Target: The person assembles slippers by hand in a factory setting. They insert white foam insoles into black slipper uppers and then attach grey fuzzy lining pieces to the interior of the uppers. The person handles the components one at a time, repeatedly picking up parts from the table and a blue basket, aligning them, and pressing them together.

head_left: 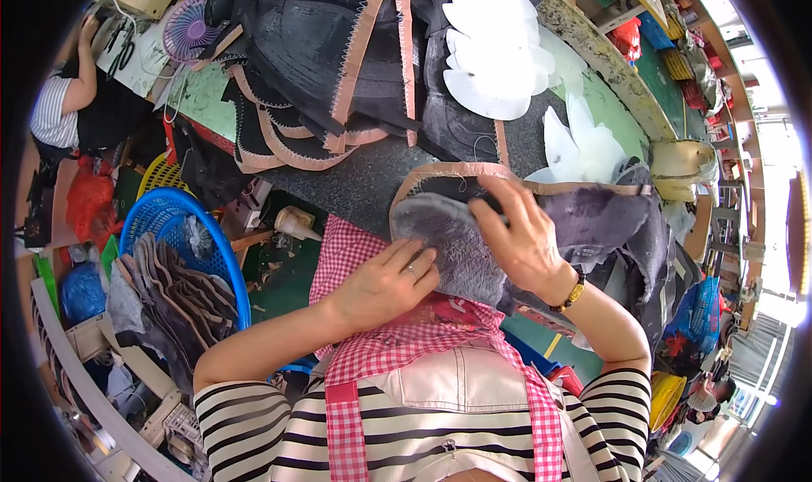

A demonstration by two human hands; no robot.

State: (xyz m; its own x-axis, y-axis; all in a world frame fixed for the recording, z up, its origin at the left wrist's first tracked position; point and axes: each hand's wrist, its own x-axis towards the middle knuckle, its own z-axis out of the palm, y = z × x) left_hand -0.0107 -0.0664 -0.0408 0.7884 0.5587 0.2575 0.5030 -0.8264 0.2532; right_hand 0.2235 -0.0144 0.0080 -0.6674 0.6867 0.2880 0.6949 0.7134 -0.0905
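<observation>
Over the table's near edge lies a grey plush piece point(444, 237) with a tan edge strip point(440, 172); it looks like a shoe lining, though its exact kind is unclear. My left hand point(393, 272), a ring on one finger, is closed on the plush near its left edge. Bent fingers of my right hand point(523, 238) grip the piece at its top, by the tan strip. More dark grey plush point(584, 220) trails to the right of that hand. Beyond are black pieces point(296, 51) with zigzag-stitched tan strips and a stack of white scalloped sheets point(491, 51).
Left of me, a blue basket point(241, 271) stands by a bundle of grey plush pieces point(173, 300). A purple fan point(190, 27) and a co-worker's arm point(82, 76) are at the far left. More white sheets point(579, 148) lie on the table point(355, 186). A checked apron point(381, 355) covers my lap.
</observation>
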